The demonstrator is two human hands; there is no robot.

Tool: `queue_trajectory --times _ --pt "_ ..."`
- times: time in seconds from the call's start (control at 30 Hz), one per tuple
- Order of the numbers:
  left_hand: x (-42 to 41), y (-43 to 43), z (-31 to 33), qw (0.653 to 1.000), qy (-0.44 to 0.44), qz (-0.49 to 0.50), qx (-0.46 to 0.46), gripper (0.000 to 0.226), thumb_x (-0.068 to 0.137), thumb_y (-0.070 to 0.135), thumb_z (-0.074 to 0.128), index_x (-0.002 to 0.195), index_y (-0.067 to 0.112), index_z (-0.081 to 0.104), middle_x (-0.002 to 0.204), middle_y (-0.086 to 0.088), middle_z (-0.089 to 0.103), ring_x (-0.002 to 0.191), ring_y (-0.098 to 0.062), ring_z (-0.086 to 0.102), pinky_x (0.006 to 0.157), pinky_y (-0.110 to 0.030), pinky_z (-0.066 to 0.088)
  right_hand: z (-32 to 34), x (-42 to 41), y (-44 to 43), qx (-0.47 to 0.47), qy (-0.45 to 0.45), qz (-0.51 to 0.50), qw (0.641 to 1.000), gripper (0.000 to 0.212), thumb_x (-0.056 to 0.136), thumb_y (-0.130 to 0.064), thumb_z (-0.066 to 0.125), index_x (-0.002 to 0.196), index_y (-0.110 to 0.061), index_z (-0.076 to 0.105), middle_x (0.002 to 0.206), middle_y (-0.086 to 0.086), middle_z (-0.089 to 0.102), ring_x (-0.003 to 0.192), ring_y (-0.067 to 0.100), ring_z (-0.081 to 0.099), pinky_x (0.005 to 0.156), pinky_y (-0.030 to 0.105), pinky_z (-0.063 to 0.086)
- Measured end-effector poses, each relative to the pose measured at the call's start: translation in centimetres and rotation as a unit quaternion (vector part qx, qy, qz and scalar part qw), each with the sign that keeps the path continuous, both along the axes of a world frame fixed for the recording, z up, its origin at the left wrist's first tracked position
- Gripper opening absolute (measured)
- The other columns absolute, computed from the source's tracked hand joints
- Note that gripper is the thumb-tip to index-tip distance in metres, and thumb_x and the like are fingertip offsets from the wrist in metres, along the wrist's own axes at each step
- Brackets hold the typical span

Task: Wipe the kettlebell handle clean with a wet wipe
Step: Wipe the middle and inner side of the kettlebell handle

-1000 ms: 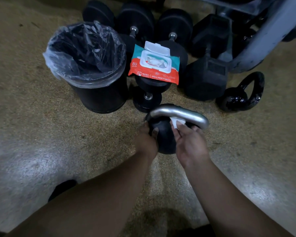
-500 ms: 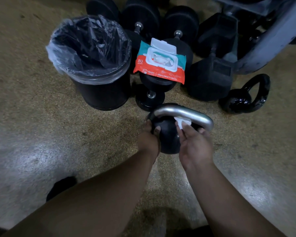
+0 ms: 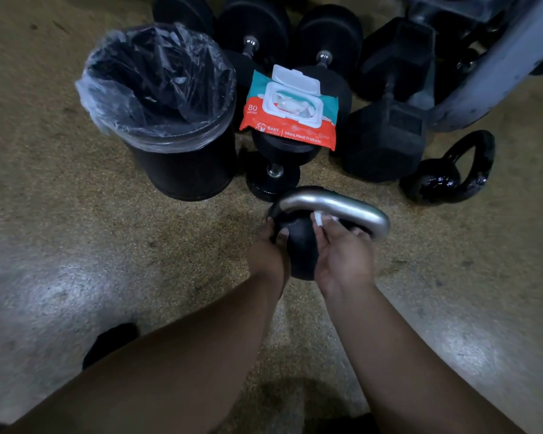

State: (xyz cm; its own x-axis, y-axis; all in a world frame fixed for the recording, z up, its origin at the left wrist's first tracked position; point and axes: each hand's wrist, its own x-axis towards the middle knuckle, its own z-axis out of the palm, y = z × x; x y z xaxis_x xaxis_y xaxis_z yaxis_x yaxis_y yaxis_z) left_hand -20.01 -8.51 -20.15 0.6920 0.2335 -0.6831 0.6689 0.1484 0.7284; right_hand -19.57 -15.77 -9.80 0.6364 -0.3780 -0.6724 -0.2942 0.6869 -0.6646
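Observation:
A black kettlebell [image 3: 300, 245] with a silver handle [image 3: 336, 203] stands on the floor in the middle of the view. My left hand [image 3: 268, 255] grips the left side of its black body. My right hand [image 3: 342, 249] presses a white wet wipe [image 3: 320, 219] against the inner underside of the handle, near its middle. Most of the wipe is hidden under my fingers.
An open pack of wet wipes [image 3: 290, 111] lies on a black dumbbell [image 3: 273, 170] just behind the kettlebell. A lined black bin [image 3: 166, 120] stands to the left. More dumbbells [image 3: 386, 139], a second black kettlebell [image 3: 452, 173] and a grey rack frame [image 3: 489, 70] crowd the back right.
My right hand with the wipe has shifted slightly along the handle's underside. My left hand has kept its hold on the kettlebell body. The view has drifted a little.

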Motion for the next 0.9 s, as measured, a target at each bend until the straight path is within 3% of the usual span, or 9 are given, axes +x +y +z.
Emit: queue_trajectory --times 0.13,0.27,0.37,0.5,0.6,0.67,0.73,0.83,0.9 --pt "0.0 -0.2 -1.5 1.0 -0.013 -0.016 -0.009 0.044 0.097 0.027 0.054 0.141 0.03 0.056 0.142 0.005 0.059 0.131 -0.018 0.055 0.111 -0.042 0.044 -0.8 0.5 1.5 -0.017 0.024 0.006 1.0 0.044 0.087 0.01 0.067 0.128 0.008 0.05 0.109 0.019 0.071 0.097 0.023 0.073 0.072 0.02 0.058" --pt "-0.1 -0.2 -1.8 1.0 -0.013 -0.026 0.0 0.041 0.1 0.026 0.055 0.141 0.031 0.055 0.138 0.003 0.062 0.125 -0.019 0.059 0.108 -0.044 0.047 -0.5 -0.7 -0.8 -0.025 0.011 0.019 0.999 0.034 0.088 0.009 0.066 0.118 0.002 0.053 0.118 0.023 0.069 0.101 0.026 0.073 0.074 0.021 0.058" --pt "0.1 0.1 -0.3 1.0 -0.008 -0.006 -0.007 0.04 0.104 0.023 0.052 0.144 0.026 0.054 0.139 -0.001 0.061 0.125 -0.021 0.06 0.097 -0.029 0.053 -0.6 -0.4 -0.2 -0.017 -0.001 0.009 1.0 0.037 0.089 0.009 0.066 0.123 0.001 0.054 0.111 0.019 0.071 0.096 0.022 0.074 0.075 0.022 0.059" --pt "-0.3 1.0 1.1 0.997 -0.027 -0.034 -0.057 0.038 0.11 0.015 0.039 0.146 0.005 0.045 0.147 -0.015 0.052 0.136 -0.029 0.049 0.056 -0.002 0.047 -1.3 0.8 2.1 -0.036 0.038 0.013 0.999 0.036 0.086 0.008 0.069 0.111 -0.009 0.05 0.106 0.017 0.07 0.094 0.021 0.073 0.069 0.019 0.057" --pt "0.3 0.2 -0.5 0.997 0.011 0.018 -0.076 0.038 0.109 0.017 0.041 0.145 0.009 0.049 0.144 -0.012 0.055 0.135 -0.03 0.051 0.067 -0.005 0.052 -0.9 0.2 1.7 0.002 0.043 0.009 0.999 0.035 0.087 0.009 0.068 0.1 -0.013 0.044 0.1 0.015 0.068 0.086 0.02 0.073 0.066 0.018 0.057" --pt "0.2 0.1 -0.7 0.998 -0.002 0.012 -0.068 0.041 0.102 0.023 0.051 0.143 0.022 0.054 0.14 -0.003 0.061 0.129 -0.026 0.058 0.096 -0.027 0.055 -0.7 -0.3 0.9 0.043 0.036 -0.003 0.998 0.029 0.087 0.009 0.068 0.104 -0.008 0.052 0.097 0.011 0.071 0.084 0.017 0.075 0.075 0.021 0.059" --pt "0.0 0.3 -1.4 0.999 -0.004 0.001 -0.047 0.045 0.096 0.027 0.055 0.141 0.03 0.055 0.134 0.002 0.065 0.12 -0.018 0.064 0.104 -0.038 0.051 -0.7 -0.4 0.9 0.082 0.028 -0.007 0.996 0.031 0.088 0.007 0.068 0.117 0.003 0.059 0.097 0.011 0.075 0.089 0.017 0.075 0.083 0.023 0.059" --pt "0.2 0.6 0.2 0.995 0.008 0.028 -0.096 0.036 0.108 0.018 0.045 0.142 0.015 0.054 0.134 -0.001 0.061 0.122 -0.017 0.06 0.078 -0.009 0.053 -1.0 -0.2 1.8 0.097 0.034 -0.017 0.995 0.033 0.089 0.005 0.068 0.121 0.002 0.06 0.095 0.011 0.076 0.088 0.018 0.075 0.081 0.023 0.059" --pt "0.2 0.9 0.6 0.996 0.007 0.005 -0.086 0.037 0.11 0.019 0.036 0.143 0.012 0.052 0.144 -0.012 0.055 0.137 -0.027 0.049 0.082 -0.01 0.051 -1.1 0.2 2.3 0.068 0.05 -0.001 0.996 0.029 0.089 0.006 0.068 0.117 0.001 0.063 0.091 0.011 0.076 0.083 0.018 0.075 0.08 0.023 0.059"
